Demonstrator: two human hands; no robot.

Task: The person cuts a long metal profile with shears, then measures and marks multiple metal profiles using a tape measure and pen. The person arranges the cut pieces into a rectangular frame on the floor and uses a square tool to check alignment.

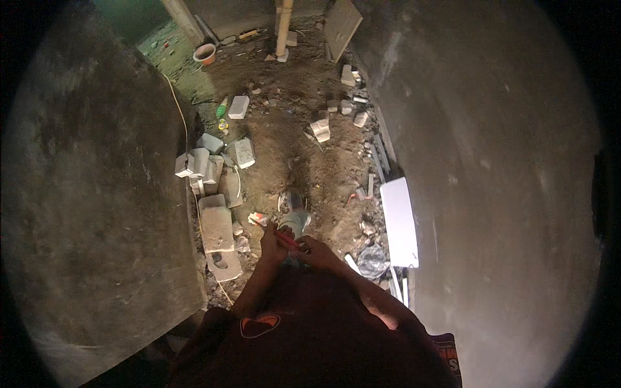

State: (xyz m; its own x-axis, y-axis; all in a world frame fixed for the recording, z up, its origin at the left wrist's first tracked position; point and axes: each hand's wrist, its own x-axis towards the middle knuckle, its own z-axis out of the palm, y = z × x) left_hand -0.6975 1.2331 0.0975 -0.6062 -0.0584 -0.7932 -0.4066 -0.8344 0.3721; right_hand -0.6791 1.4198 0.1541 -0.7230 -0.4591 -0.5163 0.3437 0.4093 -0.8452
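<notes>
Left hand: fingers closed around a slim red bar, exact kind unclear. Right hand: fingers bent at the bar's lower right end; pinching or only touching, cannot tell. Bar sits between the two hands, slanting down from left fingers to right fingers, in front of the dark shirt.

Just beyond the fingers: a trouser leg. Just beyond left fingertips, a small orange-and-white scrap, too small to identify.

Left of the left fingers: large flat block near the wall, pale blocks piled past it. Right of the right fingers: crumpled clear plastic, then a white panel against the right wall.

Farther ahead of the fingers: dirt floor with rubble, a green bottle off to the left. Well apart, at the far end: orange bucket ahead-left, upright pole straight ahead, leaning board ahead-right.
</notes>
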